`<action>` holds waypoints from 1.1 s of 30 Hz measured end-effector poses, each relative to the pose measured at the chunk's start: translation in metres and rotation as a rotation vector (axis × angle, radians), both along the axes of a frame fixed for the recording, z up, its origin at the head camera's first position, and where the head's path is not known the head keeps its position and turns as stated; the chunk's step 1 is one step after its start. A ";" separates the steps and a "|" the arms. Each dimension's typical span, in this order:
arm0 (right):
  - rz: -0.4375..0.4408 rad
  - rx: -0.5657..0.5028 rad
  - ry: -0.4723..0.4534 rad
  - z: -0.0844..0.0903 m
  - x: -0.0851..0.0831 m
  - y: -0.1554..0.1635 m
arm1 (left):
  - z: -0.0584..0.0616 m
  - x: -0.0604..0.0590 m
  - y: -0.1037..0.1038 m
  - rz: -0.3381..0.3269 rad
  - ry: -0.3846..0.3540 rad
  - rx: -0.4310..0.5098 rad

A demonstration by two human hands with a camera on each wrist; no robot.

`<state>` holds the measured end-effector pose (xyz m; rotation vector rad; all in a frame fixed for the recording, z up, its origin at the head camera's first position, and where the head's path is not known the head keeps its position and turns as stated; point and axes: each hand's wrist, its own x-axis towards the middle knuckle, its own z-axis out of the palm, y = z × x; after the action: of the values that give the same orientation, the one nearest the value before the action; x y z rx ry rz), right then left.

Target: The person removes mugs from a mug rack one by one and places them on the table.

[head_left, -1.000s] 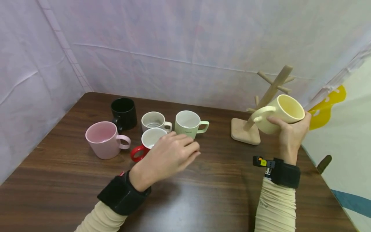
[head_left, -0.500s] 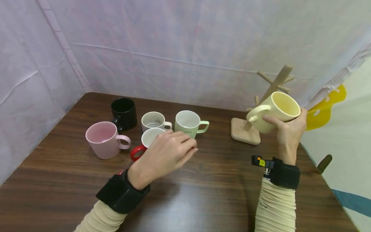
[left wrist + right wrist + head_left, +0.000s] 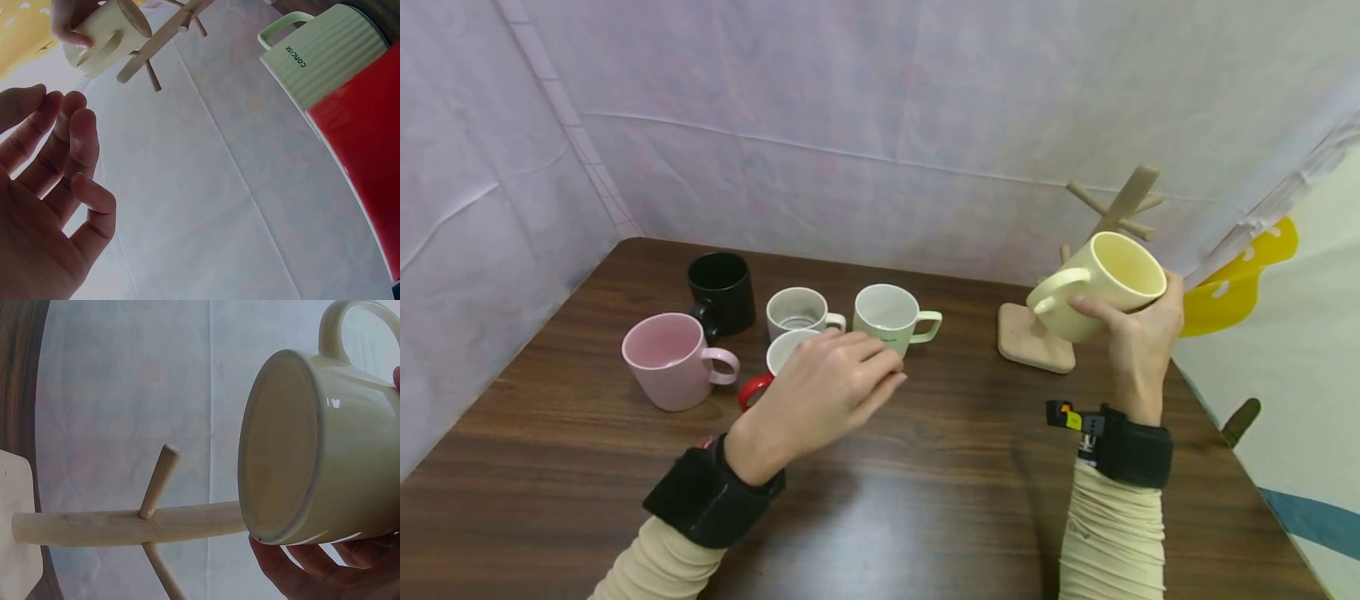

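Note:
My right hand (image 3: 1138, 333) grips a pale yellow mug (image 3: 1108, 287) by its body, tilted, with its handle pointing left. The mug is in front of a wooden mug tree (image 3: 1123, 204) and covers part of its post. In the right wrist view, the mug's base (image 3: 281, 450) faces the post (image 3: 81, 528). My left hand (image 3: 827, 392) hovers over the red mug (image 3: 752, 390) with its fingers loosely bent and nothing in them. It hides much of that mug. In the left wrist view, the red mug (image 3: 369, 144) overlaps the ribbed green mug (image 3: 325, 56), away from the fingers.
On the brown table (image 3: 940, 500), a pink mug (image 3: 673, 371) and a black mug (image 3: 722, 296) stand at the left. A small white mug (image 3: 797, 308) stands behind the red one, beside the green mug (image 3: 887, 312). A yellow shape (image 3: 1232, 292) is beyond the right edge.
My right hand has moved the yellow mug a little left and up, across the mug tree's post. My left hand has shifted slightly left and up. The mugs on the table stay put.

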<state>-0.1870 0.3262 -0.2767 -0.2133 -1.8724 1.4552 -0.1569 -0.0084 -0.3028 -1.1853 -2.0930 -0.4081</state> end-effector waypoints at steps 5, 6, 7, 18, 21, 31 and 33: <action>0.043 -0.011 0.022 0.001 0.001 -0.005 | 0.002 0.000 -0.003 0.013 -0.001 0.005; 0.054 -0.015 0.025 0.001 0.002 -0.006 | 0.003 -0.001 -0.003 0.014 -0.004 0.009; 0.063 -0.016 0.024 0.002 0.002 -0.007 | 0.003 -0.001 -0.004 0.014 -0.006 0.014; 0.118 0.070 0.000 0.000 0.002 -0.022 | 0.005 -0.001 -0.006 0.003 -0.005 0.038; 0.128 0.092 0.001 0.000 0.003 -0.025 | 0.005 -0.001 -0.007 0.004 -0.008 0.041; 0.149 0.187 -0.032 0.002 0.005 -0.036 | 0.006 -0.003 -0.011 0.024 -0.029 0.055; 0.157 0.195 -0.040 0.003 0.006 -0.038 | 0.006 -0.003 -0.012 0.027 -0.035 0.060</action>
<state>-0.1813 0.2879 -0.2741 -0.0013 -2.0884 1.3662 -0.1602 -0.0200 -0.2965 -1.1219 -2.1096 -0.4789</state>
